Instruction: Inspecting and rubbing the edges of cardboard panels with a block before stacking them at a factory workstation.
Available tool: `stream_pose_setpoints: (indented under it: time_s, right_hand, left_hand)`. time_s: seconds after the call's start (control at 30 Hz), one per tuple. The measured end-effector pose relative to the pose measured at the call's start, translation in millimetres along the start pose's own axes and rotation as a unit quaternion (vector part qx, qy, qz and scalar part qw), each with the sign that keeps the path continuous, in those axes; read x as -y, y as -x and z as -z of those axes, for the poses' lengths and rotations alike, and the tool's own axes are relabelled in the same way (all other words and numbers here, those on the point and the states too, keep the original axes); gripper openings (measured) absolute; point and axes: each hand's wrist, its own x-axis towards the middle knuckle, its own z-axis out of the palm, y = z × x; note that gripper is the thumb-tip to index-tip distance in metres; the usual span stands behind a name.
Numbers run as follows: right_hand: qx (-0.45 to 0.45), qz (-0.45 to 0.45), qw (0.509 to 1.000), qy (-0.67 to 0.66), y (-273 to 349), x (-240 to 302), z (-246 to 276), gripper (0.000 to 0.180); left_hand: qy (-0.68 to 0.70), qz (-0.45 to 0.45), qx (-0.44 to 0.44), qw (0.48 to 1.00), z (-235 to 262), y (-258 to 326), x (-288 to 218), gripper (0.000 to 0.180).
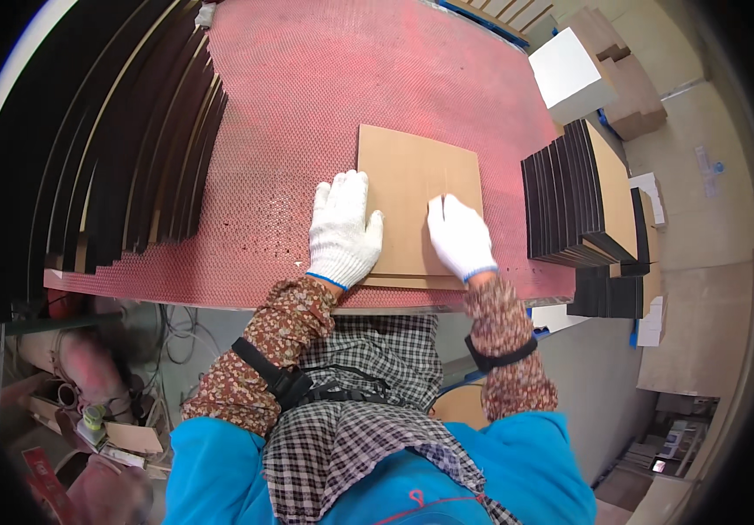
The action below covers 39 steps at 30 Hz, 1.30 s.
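A tan, flat, roughly rectangular board lies on the red mesh-textured tabletop near its front edge. A second layer's edge shows under its near side. My left hand, in a white knitted glove with blue trim, rests flat across the board's left edge, fingers stretched out. Over the right half of the board is my right hand, gloved alike, its fingers curled together and bent down to the surface. Whatever it may hold is hidden. Faint thin lines run on the board just above its fingertips.
Tall black-edged panels stand in a row along the table's left side. A leaning stack of black-edged tan boards stands at the right edge. Beyond it are a white box and more dark stacks. Cables hang below the front left.
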Motion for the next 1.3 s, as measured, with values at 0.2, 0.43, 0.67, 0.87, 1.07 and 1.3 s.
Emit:
stream_pose_setpoints:
  time_s: [0.2, 0.43, 0.67, 0.87, 1.07, 1.3]
  right_hand:
    - [0.099, -0.128, 0.984, -0.079, 70.0, 43.5, 34.8, 0.025]
    - [0.043, -0.142, 0.981, -0.128, 56.5, 62.6, 23.0, 0.028]
    - [0.02, -0.085, 0.995, -0.051, -16.7, 33.8, -4.1, 0.031]
    - [-0.076, 0.029, 0.997, -0.005, -103.3, -23.3, -43.9, 0.032]
    - [-0.058, 0.073, 0.995, 0.044, -76.7, -2.9, -35.4, 0.024]
    - [0.042, 0.078, 0.995, 0.054, 44.3, 43.9, 20.8, 0.019]
  left_hand:
    - [-0.005, -0.003, -0.004, 1.0, 1.5, -2.0, -3.6, 0.061]
    - [0.014, -0.005, -0.005, 1.0, 1.2, -3.3, -3.1, 0.062]
    - [0.001, 0.012, 0.018, 1.0, -3.9, 1.1, -1.5, 0.065]
    - [0.01, 0.008, 0.022, 1.0, -2.3, -3.3, -7.2, 0.063]
    - [0.01, 0.006, 0.007, 1.0, -3.8, 1.1, -1.3, 0.063]
    - [0.003, -0.03, -0.071, 0.997, -9.0, -2.9, 1.7, 0.056]
